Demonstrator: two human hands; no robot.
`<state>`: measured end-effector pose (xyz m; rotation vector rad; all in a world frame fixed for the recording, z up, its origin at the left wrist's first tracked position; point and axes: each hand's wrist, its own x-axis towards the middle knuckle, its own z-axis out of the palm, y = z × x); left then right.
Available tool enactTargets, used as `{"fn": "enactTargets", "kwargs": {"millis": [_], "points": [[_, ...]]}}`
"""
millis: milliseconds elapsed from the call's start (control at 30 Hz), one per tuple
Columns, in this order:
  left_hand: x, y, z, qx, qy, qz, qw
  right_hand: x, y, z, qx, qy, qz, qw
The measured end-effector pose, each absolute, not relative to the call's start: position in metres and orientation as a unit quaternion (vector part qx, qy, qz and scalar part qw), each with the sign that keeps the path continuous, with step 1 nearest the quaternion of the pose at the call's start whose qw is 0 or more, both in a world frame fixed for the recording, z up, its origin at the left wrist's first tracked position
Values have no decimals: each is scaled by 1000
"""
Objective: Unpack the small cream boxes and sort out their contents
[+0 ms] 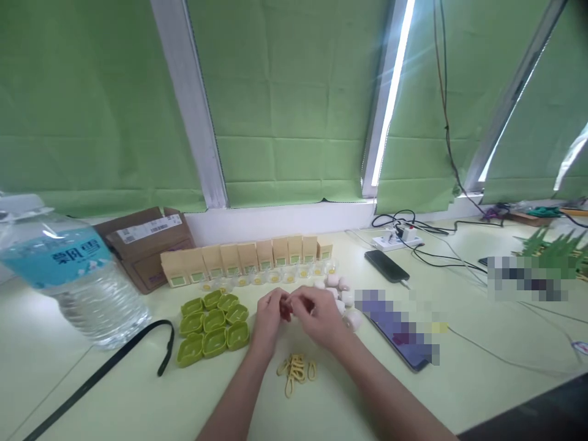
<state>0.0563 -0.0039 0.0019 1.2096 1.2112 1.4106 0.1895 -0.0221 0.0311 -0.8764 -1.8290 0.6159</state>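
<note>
My left hand [270,313] and my right hand [318,311] meet over the middle of the table. The fingers of both are pinched together around something small that they hide; what it is I cannot make out. Just below lies a small pile of yellow looped bands [297,367]. To the left sit several green cup-like pieces [214,340], grouped in rows. White rounded pieces [346,298] lie beside my right hand, partly covered by it. Behind the hands runs a line of small clear pieces with yellow centres [289,277].
Brown paper packets with windows [230,260] stand in a row at the back. Left are a large water bottle [68,269], a cardboard box [151,254] and a black strap [105,372]. Right are a dark phone [387,266], a larger device [390,331], a power strip [395,241] and cables.
</note>
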Motion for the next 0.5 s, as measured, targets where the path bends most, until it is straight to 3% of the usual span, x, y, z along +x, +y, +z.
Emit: {"fn": "enactTargets", "kwargs": {"millis": [133,300,500], "points": [[61,4,-9,544,504,498,450,199,11,38,-412,-689,315,506],[62,2,-14,579,509,464,437,237,78,51,-511,-687,184,483],[61,1,-20,581,511,452,443,281,149,44,-626,-634,139,432]]}}
